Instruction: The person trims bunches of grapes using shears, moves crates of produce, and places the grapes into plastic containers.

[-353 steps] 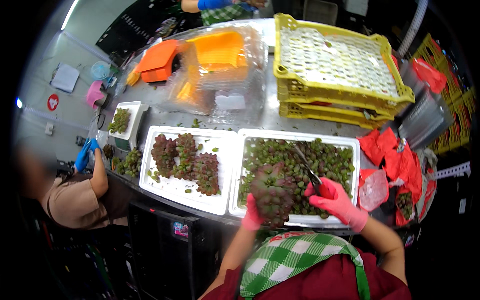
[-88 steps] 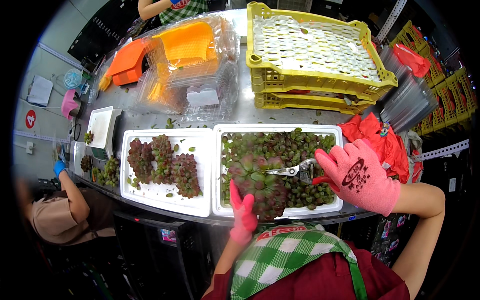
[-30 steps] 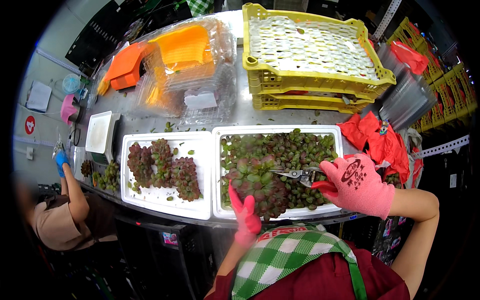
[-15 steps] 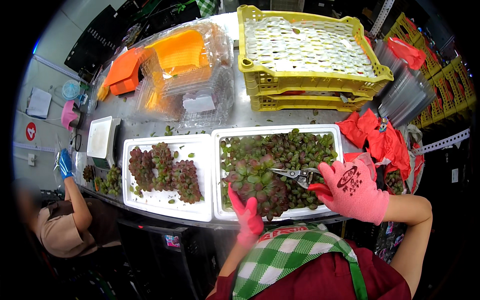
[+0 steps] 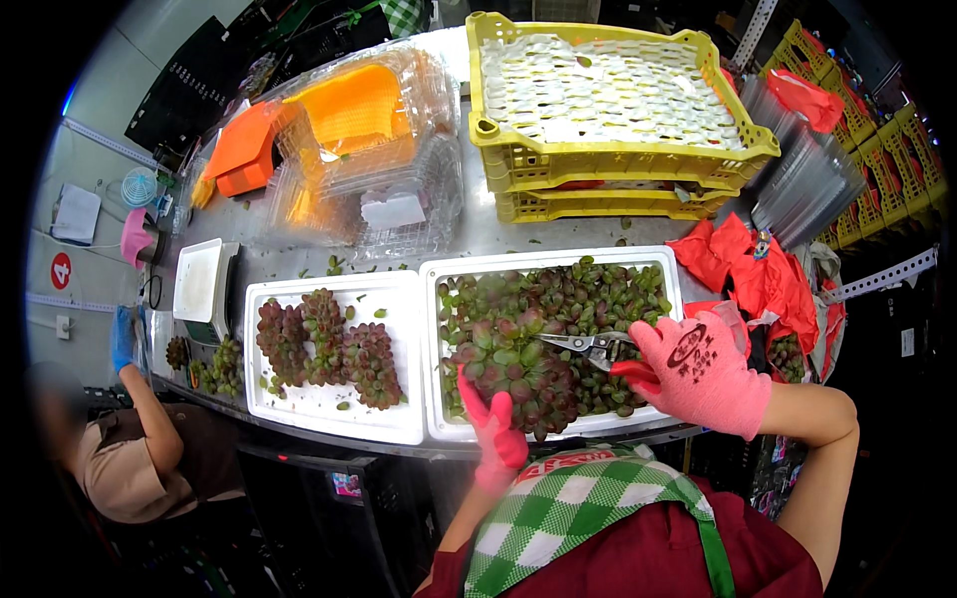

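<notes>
My right hand (image 5: 703,371), in a pink glove, grips small metal scissors (image 5: 581,345) whose blades point left over the right white tray (image 5: 558,263). That tray is full of reddish-green grapes (image 5: 588,299). My left hand (image 5: 494,427), also gloved in pink, holds a large grape bunch (image 5: 518,377) from below at the tray's near edge. The scissor tips sit just above that bunch. A second white tray (image 5: 329,414) to the left holds three darker red grape bunches (image 5: 324,344).
Stacked yellow crates (image 5: 613,159) stand behind the trays, with clear plastic clamshell boxes (image 5: 369,159) and orange lids (image 5: 239,149) at the back left. A white scale (image 5: 202,283) sits left. Red bags (image 5: 758,279) lie right. Another person (image 5: 140,448) in a blue glove works at the left.
My right hand has come down from raised and open-looking to beside the bunch, scissors now near the grapes. The person at left shifted their gloved arm. My left hand still holds the bunch.
</notes>
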The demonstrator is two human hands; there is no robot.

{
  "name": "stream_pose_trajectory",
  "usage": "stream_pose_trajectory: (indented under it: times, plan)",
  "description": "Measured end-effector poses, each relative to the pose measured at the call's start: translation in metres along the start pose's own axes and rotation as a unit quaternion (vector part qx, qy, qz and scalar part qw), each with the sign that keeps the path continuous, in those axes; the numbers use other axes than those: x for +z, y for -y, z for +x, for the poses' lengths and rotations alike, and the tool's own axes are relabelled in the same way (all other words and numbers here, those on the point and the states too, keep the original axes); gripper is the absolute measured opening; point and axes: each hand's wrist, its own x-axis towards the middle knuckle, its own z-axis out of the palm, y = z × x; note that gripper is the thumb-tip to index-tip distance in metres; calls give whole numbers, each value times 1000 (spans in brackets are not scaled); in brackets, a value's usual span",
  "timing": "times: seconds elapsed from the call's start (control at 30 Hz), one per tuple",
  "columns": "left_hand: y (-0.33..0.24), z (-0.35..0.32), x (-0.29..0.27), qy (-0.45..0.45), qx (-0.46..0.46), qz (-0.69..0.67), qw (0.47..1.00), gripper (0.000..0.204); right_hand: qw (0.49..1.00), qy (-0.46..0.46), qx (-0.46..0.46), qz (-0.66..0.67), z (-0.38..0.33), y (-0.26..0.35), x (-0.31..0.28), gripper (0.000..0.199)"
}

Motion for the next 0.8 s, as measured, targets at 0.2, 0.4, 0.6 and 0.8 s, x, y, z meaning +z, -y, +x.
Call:
stream_pose_trajectory:
  times: [0.2, 0.4, 0.6, 0.8]
  plan:
    - [-2, 3, 0, 36, -30, -38, 998, 84, 999, -26, -18, -4, 3, -7, -13, 39]
    - [-13, 1, 7, 61, -94, -88, 990, 88, 994, -44, -41, -93, 10, -8, -24, 47]
    - [-9, 4, 5, 87, -77, -91, 989, 86, 974, -58, -95, -199, 16, -13, -29, 39]
    - [-14, 4, 5, 107, -107, -81, 985, 83, 936, -82, -190, -284, 31, -24, -42, 29]
